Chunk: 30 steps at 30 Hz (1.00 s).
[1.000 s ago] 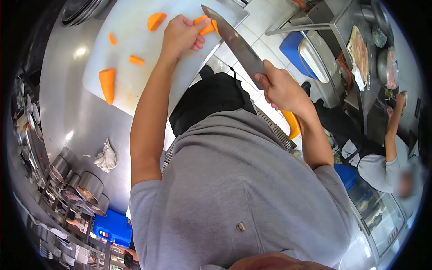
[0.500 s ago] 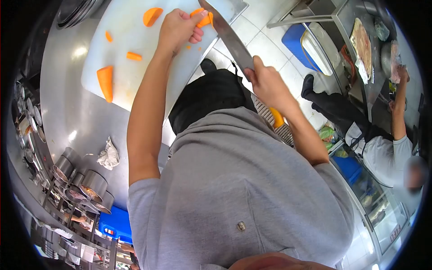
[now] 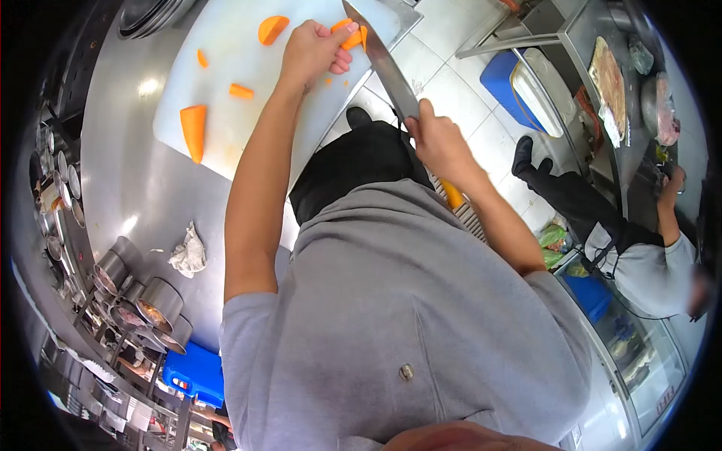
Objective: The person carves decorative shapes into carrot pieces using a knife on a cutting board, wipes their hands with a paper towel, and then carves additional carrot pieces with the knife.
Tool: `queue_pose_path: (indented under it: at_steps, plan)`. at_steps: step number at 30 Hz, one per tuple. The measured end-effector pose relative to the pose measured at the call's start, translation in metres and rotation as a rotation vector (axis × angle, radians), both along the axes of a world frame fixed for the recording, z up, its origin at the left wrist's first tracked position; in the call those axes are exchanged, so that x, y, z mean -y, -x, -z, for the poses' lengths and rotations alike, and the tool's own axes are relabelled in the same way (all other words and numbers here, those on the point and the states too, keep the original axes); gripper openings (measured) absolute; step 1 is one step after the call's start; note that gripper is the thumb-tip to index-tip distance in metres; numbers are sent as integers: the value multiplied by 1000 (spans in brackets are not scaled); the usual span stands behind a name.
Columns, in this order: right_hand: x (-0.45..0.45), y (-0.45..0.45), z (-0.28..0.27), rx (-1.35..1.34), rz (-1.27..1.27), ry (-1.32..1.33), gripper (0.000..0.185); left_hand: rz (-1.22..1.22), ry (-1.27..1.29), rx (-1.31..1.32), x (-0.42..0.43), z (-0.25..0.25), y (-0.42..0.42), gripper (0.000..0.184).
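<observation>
My left hand (image 3: 316, 54) pinches a carrot piece (image 3: 345, 35) between thumb and fingers, above the right edge of a white cutting board (image 3: 218, 143). A kitchen knife (image 3: 387, 73) is gripped by its handle in my right hand (image 3: 440, 140), its blade at the carrot piece's right side. At the blade lies a thin carrot slice (image 3: 364, 37); whether it is fully separated I cannot tell. Other carrot parts rest on the board: a half-round chunk (image 3: 273, 30), a long tapered piece (image 3: 193, 133), a short stick (image 3: 241, 91) and a small bit (image 3: 202, 59).
The board lies on a steel counter (image 3: 120, 180) with a crumpled cloth (image 3: 188, 249) and metal pots (image 3: 159, 302). Stacked pans (image 3: 154, 19) stand at top left. A co-worker (image 3: 639, 263) works at another steel table at right. A blue-and-white cooler (image 3: 519, 90) sits below it.
The whole view has shifted slightly, moving the board and both hands a little rightward in the picture. My grips stay the same. The co-worker's hand has moved away from the wrapped item.
</observation>
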State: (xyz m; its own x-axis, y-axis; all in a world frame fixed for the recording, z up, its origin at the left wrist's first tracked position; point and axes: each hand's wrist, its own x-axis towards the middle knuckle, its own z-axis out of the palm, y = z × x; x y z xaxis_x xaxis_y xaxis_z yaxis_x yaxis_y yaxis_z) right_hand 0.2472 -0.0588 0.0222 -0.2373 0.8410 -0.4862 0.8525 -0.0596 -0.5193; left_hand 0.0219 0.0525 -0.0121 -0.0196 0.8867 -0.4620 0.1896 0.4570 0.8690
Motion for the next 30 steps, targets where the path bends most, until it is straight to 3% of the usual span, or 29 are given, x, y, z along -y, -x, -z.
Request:
queue_pose_path:
  at_steps: [1,3,5,7,9,10,19,30]
  plan:
    - [-11,-7,-14,13,-27,-9,20,-8,-3,3,-1,-1,0,48]
    - [-40,-24,-72,-138,97,261,19,-10,-2,7,0,-2,-2,48]
    - [-40,-38,-76,-187,214,47,21,-21,18,-4,-1,-6,-2,46]
    - [-42,-52,-56,-235,236,98,21,-17,25,-5,-2,-5,0,46]
    - [-36,-66,-13,-536,240,387,25,-1,38,-5,-5,-6,-2,45]
    - [-30,-67,1,-559,263,469,29,3,59,-41,-5,-12,-2,46]
    - [-2,-66,57,-870,418,686,30,60,164,-159,-15,-18,-10,51]
    - [-3,-71,67,-845,350,756,33,79,188,-127,-14,-19,-10,49]
